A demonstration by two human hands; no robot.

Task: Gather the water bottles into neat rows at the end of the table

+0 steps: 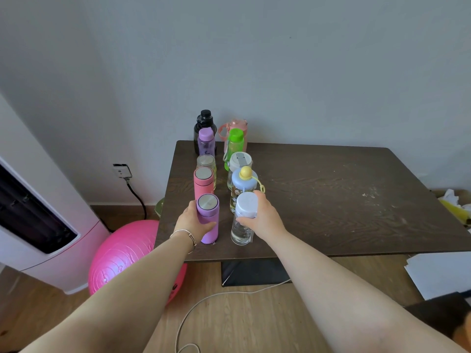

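Standing in two rows along the left end of the tabletop, the bottles run from the wall toward the near edge. The left hand wraps the purple flask, closing the left row; the right hand curls around the clear bottle with the white cap, closing the right. Both stand near the front edge, so a careless release or nudge could tip one off, or knock the pink flask behind.

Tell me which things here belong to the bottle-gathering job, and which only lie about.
Job: purple flask in left hand; clear bottle in right hand; pink flask; green bottle; table.
Lying about: pink exercise ball; white cable; papers.
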